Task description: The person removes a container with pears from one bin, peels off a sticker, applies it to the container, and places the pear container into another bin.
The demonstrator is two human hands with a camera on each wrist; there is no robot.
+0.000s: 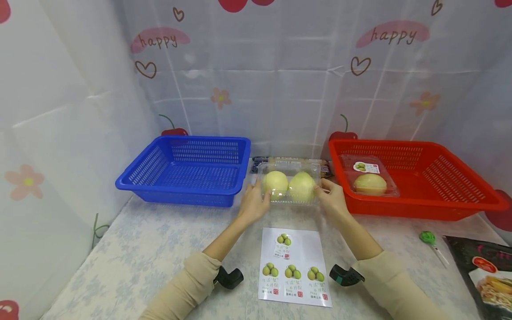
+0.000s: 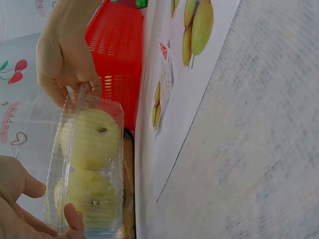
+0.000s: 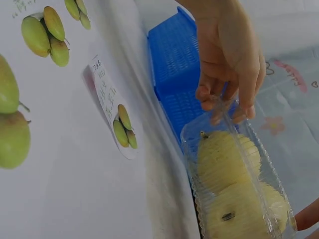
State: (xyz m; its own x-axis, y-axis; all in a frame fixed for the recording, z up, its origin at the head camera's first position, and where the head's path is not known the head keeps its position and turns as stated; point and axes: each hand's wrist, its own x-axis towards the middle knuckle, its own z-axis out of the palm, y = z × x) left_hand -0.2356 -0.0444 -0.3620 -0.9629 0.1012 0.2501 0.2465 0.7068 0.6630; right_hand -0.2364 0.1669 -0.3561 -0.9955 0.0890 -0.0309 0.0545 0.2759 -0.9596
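The clear box [image 1: 290, 186] with two pale pears sits on the table [image 1: 132, 258] between the blue basket [image 1: 188, 171] and the red basket [image 1: 420, 178], just beyond the sticker sheet [image 1: 295, 266]. Both hands grip it by its ends, so the work looks to be at an early stage for this box: it bears no sticker that the pictures show, and it lies in neither basket. A second box [image 1: 370, 178] already lies in the red basket with a pear label on its lid, so one item seems finished. The blue basket holds nothing visible. The sheet shows four pear stickers, one in the upper row and three below, which suggests labelling is left to do.

The left hand [image 1: 253, 205] holds the box's left end, its fingers curled on the edge and the thumb on the near side, as the left wrist view [image 2: 30, 209] shows. The right hand [image 1: 333, 200] pinches the right end's rim between thumb and fingers; the left wrist view [image 2: 65, 55] shows those fingertips closed on the lid's seam. Both forearms stretch forward from beige sleeves, wrists low over the table, either side of the sheet.

Behind the box lies a dark wrapped pack [image 1: 292, 161]. To the right are a green-handled tool [image 1: 430, 240] and a dark food packet [image 1: 486, 275].
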